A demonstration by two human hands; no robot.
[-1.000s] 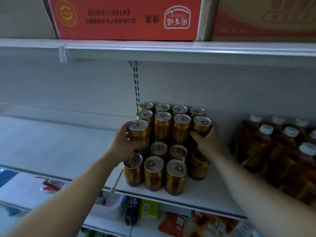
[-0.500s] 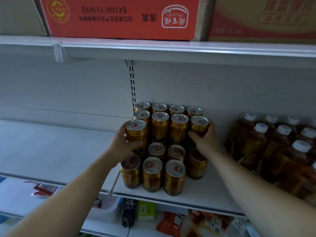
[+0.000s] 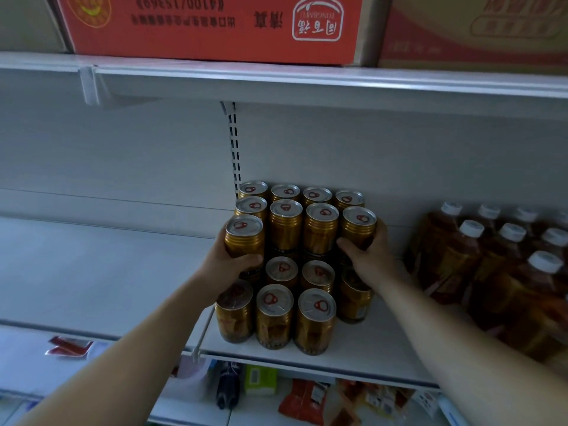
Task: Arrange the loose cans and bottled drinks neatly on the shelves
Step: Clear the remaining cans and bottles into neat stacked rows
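A grey metal shelf [image 3: 378, 348] runs across the frame, tea bottles [image 3: 461, 259] crowding its right edge and a two-tier block of gold cans [image 3: 287, 229] at centre. Your left hand [image 3: 222, 267] wraps the upper tier's front-left can [image 3: 244, 238], thumb curled across its face. Your right hand [image 3: 370, 259] curls round the right-end can [image 3: 359, 227], thumb in front, fingers hidden behind. Both cans stand upright, long axis vertical, each inside its palm. The left one sits forward of the right one's row; whether its base rests on the lower tier, you cannot tell.
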